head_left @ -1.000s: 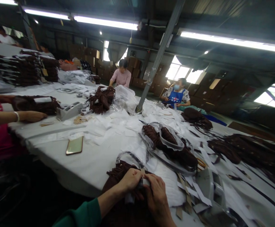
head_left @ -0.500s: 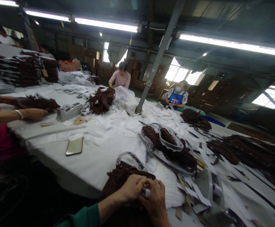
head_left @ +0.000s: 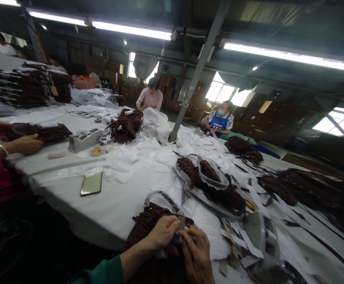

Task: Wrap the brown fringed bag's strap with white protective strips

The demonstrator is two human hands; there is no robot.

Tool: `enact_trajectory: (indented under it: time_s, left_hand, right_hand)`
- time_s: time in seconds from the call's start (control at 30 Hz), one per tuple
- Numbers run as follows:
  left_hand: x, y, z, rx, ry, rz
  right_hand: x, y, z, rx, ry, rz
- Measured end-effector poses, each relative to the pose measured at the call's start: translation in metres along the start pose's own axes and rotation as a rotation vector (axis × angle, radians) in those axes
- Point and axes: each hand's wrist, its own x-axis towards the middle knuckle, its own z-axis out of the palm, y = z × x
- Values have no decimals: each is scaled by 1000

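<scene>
My left hand [head_left: 162,232] and my right hand [head_left: 198,255] meet at the near table edge over a brown fringed scarf [head_left: 148,224]. Both hands pinch a small pale band or tag [head_left: 180,232] wrapped round the scarf; a tan label corner shows between the fingers. The fingers of both hands are curled closed on it. My green sleeve [head_left: 101,273] shows at the bottom. A clear plastic strip [head_left: 160,196] arches just behind the scarf.
A grey tape dispenser [head_left: 262,240] sits to my right, a phone [head_left: 92,183] to my left. More brown scarves [head_left: 213,185] and white paper strips cover the white table [head_left: 115,205]. A co-worker's hand [head_left: 26,144] at left rests on a scarf; two people sit opposite.
My hands shifted slightly on the scarf's band, the left thumb lifting a tan label. The co-worker's hand at left drew back toward the left.
</scene>
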Motion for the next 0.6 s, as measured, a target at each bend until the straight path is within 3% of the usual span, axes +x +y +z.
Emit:
enact_trajectory:
  time_s: [0.1,0.23,0.33,0.5,0.6]
  left_hand:
    - [-6,6,-3,-107,-62,-65]
    - [-11,11,-11,-129,-128,-49]
    - [-11,9,-11,-93,-125,-33]
    - [-10,8,-3,2,-86,67]
    - [-12,11,0,6,-47,107]
  right_hand:
    - [0,2,4,78,0,135]
    - [5,4,6,242,39,431]
    - [13,5,-3,377,-19,575]
    - [32,6,-22,426,-179,480]
    - [37,4,-22,290,-141,316]
